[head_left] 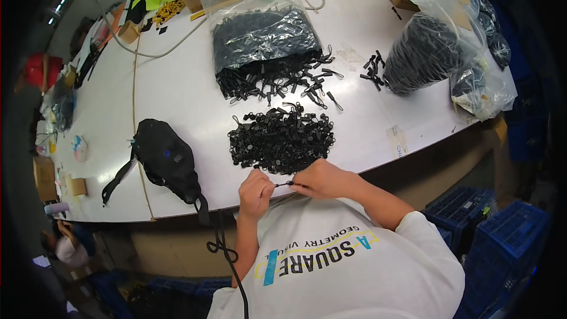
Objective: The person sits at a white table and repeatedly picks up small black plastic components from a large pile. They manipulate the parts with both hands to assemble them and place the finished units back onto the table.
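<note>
A small black corded piece that looks like a zipper pull (283,184) is stretched between my two hands at the table's near edge. My left hand (256,195) is closed, pinching its left end. My right hand (323,179) closes its fingers on the other end, partly hiding it. Just beyond my hands lies a heap of small black plastic pieces (280,140), some with loops. Farther back, black looped zipper pulls (277,85) spill out of a clear plastic bag (263,32).
A black sling bag (165,156) lies to the left on the white table (195,94). At the right stands another clear bag of black pieces (425,53). A grey cable (159,56) crosses the far left. Blue crates (508,248) are stacked on the floor at right.
</note>
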The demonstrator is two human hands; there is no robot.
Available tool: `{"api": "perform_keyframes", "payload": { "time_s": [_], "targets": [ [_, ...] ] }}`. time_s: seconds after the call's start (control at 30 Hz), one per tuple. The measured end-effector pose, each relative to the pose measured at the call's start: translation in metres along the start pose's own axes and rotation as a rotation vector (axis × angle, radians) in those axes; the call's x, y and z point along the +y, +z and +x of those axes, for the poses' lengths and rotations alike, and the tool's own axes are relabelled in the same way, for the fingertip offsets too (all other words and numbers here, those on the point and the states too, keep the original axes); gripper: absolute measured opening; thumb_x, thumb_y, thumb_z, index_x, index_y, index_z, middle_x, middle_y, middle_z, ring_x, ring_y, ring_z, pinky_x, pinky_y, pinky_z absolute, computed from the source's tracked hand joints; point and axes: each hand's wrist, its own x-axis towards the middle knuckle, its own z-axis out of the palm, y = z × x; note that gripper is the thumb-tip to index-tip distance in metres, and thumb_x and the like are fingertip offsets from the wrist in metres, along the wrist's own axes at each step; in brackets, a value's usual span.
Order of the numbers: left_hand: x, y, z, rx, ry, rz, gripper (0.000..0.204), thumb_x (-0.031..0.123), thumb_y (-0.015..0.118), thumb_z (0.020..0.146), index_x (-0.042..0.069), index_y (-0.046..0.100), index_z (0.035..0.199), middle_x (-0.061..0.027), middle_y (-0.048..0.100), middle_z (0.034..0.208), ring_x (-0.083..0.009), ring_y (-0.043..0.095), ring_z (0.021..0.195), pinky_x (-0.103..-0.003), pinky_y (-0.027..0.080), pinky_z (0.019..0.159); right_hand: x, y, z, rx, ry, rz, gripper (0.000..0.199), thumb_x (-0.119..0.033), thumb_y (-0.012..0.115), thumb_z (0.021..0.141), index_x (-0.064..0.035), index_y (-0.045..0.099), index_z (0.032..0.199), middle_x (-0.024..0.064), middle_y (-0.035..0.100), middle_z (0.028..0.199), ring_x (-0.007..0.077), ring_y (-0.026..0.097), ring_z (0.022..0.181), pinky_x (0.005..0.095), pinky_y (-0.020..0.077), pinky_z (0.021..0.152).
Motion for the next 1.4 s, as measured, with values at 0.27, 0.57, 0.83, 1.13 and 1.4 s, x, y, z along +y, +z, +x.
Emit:
{"api": "perform_keyframes", "payload": {
  "time_s": [0.27, 0.57, 0.83, 1.13, 1.4],
  "targets": [
    [-0.006, -0.002, 0.002, 0.181, -0.107, 0.086, 0.023, 0.013, 0.056, 0.09, -0.002, 0.056, 0.072, -0.0091, 0.052, 0.063, -0.02, 0.047, 0.054, -0.03, 0.037, 0.05, 0.078, -0.049, -0.017, 1.182, 0.547, 1.093, 0.027, -0.023, 0.055, 0.096, 0.0031, 0.062, 0.1, -0.0017, 0.04, 0.05, 0.009, 0.035, 0.041, 0.0253, 0.0315, 0.042],
    [-0.017, -0.02, -0.018, 0.367, -0.403, 0.414, 0.02, 0.012, 0.06, 0.088, 0.0, 0.056, 0.073, -0.0097, 0.052, 0.06, -0.0205, 0.048, 0.051, -0.033, 0.035, 0.048, 0.031, -0.017, -0.002, 0.956, 0.658, 1.143, 0.03, -0.019, 0.053, 0.097, 0.0077, 0.059, 0.107, 0.0065, 0.057, 0.058, 0.0065, 0.039, 0.04, 0.0203, 0.0323, 0.044],
    [-0.007, -0.028, -0.02, 0.172, -0.451, 0.857, 0.025, 0.028, 0.074, 0.077, 0.008, 0.06, 0.083, -0.0048, 0.051, 0.061, -0.0241, 0.051, 0.06, -0.039, 0.04, 0.053, 0.027, -0.01, 0.012, 0.869, 0.583, 1.172, 0.02, -0.015, 0.056, 0.094, 0.0047, 0.06, 0.095, 0.0141, 0.066, 0.071, 0.0062, 0.039, 0.038, 0.0186, 0.032, 0.042],
    [-0.009, -0.011, -0.012, 0.012, -0.34, 0.78, 0.024, 0.021, 0.076, 0.073, 0.008, 0.058, 0.083, -0.0044, 0.057, 0.069, -0.0244, 0.054, 0.066, -0.038, 0.043, 0.057, 0.01, -0.004, 0.003, 0.538, 0.548, 0.97, 0.019, -0.009, 0.06, 0.09, 0.0032, 0.062, 0.076, 0.0093, 0.062, 0.059, 0.006, 0.044, 0.037, 0.0198, 0.0317, 0.034],
    [-0.01, -0.021, -0.01, -0.014, -0.494, 0.587, 0.013, 0.006, 0.067, 0.079, 0.004, 0.056, 0.086, -0.0076, 0.06, 0.067, -0.0237, 0.058, 0.061, -0.035, 0.046, 0.056, -0.001, 0.01, 0.015, 0.284, 0.377, 0.165, 0.009, -0.012, 0.06, 0.086, -0.0034, 0.064, 0.086, 0.0141, 0.063, 0.071, 0.032, 0.06, 0.061, 0.0366, 0.0475, 0.055]
  ]
}}
